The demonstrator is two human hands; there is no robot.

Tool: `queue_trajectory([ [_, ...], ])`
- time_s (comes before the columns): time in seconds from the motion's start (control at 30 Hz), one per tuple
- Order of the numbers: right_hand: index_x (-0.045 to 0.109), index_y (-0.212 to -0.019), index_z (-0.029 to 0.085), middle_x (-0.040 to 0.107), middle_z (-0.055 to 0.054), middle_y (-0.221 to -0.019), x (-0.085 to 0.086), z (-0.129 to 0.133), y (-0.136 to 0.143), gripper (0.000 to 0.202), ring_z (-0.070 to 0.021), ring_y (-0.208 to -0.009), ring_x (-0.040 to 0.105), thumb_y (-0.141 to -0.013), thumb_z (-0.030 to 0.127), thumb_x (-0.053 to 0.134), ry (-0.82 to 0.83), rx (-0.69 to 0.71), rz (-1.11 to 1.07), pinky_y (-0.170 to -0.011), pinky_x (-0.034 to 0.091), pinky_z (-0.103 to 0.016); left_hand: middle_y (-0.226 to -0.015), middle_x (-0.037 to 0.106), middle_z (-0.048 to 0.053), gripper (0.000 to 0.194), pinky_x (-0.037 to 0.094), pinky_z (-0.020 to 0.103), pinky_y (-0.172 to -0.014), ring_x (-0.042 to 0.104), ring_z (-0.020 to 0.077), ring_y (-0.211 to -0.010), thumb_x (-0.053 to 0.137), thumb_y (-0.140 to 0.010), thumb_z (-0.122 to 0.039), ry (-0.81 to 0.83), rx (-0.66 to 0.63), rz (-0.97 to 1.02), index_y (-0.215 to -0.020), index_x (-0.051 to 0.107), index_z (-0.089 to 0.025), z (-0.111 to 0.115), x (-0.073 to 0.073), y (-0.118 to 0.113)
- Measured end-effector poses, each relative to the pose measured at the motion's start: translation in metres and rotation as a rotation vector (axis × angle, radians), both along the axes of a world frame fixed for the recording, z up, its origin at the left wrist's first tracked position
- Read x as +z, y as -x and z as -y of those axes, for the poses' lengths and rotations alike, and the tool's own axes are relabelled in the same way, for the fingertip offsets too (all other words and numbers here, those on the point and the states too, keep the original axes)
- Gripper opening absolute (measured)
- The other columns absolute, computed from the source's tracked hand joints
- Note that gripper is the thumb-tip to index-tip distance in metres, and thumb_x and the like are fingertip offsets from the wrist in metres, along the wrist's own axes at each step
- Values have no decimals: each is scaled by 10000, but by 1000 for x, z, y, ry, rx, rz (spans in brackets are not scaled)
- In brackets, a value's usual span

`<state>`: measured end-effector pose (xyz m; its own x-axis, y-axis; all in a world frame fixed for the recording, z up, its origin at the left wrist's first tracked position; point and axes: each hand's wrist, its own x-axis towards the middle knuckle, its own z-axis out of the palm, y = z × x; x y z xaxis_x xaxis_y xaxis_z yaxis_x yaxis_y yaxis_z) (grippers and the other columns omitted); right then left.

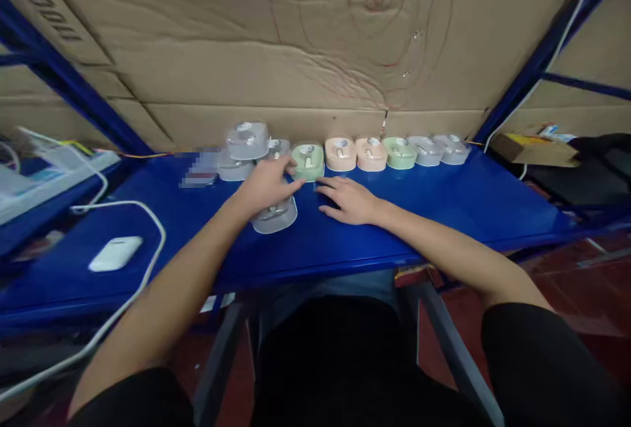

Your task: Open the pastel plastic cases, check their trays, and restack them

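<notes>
Small rounded boxes with clear tops stand in a row along the back of the blue table. My left hand [266,185] reaches over the left part of the row, thumb and fingers apart, its fingertips at the left edge of a green box [308,161]. Below that hand, partly covered by it, sits a clear grey box [276,219]. My right hand [352,201] rests low over the table, fingers spread, just in front of the green box and a peach box [340,154]. Whether either hand touches the green box I cannot tell.
Right of the peach box stand a pink box [371,154], another green box [400,153] and grey boxes [452,150]. A grey box [247,141] is stacked at left. A white earbud case [116,254] and white cable [160,243] lie on the blue table [315,249]. Cardboard [221,72] backs it.
</notes>
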<state>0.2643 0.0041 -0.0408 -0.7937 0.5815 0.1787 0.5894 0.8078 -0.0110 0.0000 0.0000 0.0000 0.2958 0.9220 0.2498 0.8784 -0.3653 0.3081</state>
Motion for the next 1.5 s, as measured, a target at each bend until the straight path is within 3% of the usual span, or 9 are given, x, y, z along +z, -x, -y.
queue_trajectory([
  [0.2, 684, -1625, 108, 562, -251, -1831, -5, -4, 0, 506, -438, -1573, 671, -1208, 387, 618, 9, 29, -32, -1275, 581, -657, -1367, 855, 245, 484, 609, 582, -1194, 816, 440, -1303, 644, -1054, -502, 8, -48, -17, -1325, 783, -126, -10, -8, 3],
  [0.4, 692, -1620, 95, 560, -277, -1825, -11, -8, -2, 512, -438, -1611, 654, -1213, 396, 617, 38, 52, -77, -1293, 573, -674, -1614, 756, 248, 638, 509, 599, -1325, 703, 444, -1530, 606, -1059, -592, 23, -103, -14, -1480, 744, -133, -13, -12, 8],
  [0.63, 732, -1554, 116, 697, -270, -1682, -12, -8, -3, 494, -427, -1554, 693, -1216, 461, 628, 54, 68, -133, -1251, 601, -660, -1352, 863, 214, 550, 604, 579, -1177, 817, 422, -1272, 639, -1043, -626, 44, -84, 30, -1301, 806, -170, -11, -11, 9],
  [0.77, 697, -1579, 114, 770, -258, -1537, -10, 5, 5, 723, -440, -1409, 756, -1122, 672, 743, 64, 24, -263, -1219, 614, -666, -1116, 887, 144, 363, 652, 505, -1051, 838, 356, -1082, 710, -1017, -566, 26, -57, 230, -1061, 799, -217, -3, -12, -11],
  [0.93, 519, -1761, 155, 570, -280, -1769, -11, 30, 15, 1155, -495, -1599, 612, -904, 824, 907, 60, 52, -415, -1311, 551, -702, -1086, 868, 101, 309, 636, 448, -1095, 807, 293, -1127, 612, -1105, -468, -160, 74, 686, -984, 761, -226, 11, -18, -48],
  [1.13, 605, -1745, 239, 444, -246, -1867, -14, 25, 13, 884, -472, -1667, 531, -1001, 626, 885, 90, 192, -361, -1337, 520, -711, -1137, 858, 112, 348, 619, 473, -1119, 790, 312, -1207, 569, -1132, -470, -103, 78, 838, -991, 782, -232, 11, -20, -45],
  [1.3, 643, -1703, 251, 435, -202, -1890, 0, -2, -19, 813, -437, -1733, 463, -923, 314, 864, 180, 303, -335, -1401, 448, -687, -929, 818, 111, 454, 618, 519, -1058, 788, 330, -1012, 589, -1129, -554, -10, 8, 540, -847, 742, -234, 5, -15, -26],
  [1.43, 707, -1574, 273, 545, -165, -1811, 11, -16, -44, 625, -420, -1677, 534, -957, 297, 802, 209, 251, -366, -1387, 464, -673, -1150, 864, 147, 475, 640, 525, -1033, 817, 354, -1096, 720, -1022, -675, 114, -106, 443, -1129, 796, -219, 4, -20, -19],
  [1.5, 712, -1546, 273, 622, -166, -1723, 11, -18, -48, 594, -419, -1597, 607, -998, 463, 837, 207, 186, -386, -1341, 519, -662, -1381, 838, 193, 794, 633, 556, -1104, 812, 405, -1260, 909, -850, -684, 180, -186, 422, -1460, 722, -211, 4, -26, -19],
])
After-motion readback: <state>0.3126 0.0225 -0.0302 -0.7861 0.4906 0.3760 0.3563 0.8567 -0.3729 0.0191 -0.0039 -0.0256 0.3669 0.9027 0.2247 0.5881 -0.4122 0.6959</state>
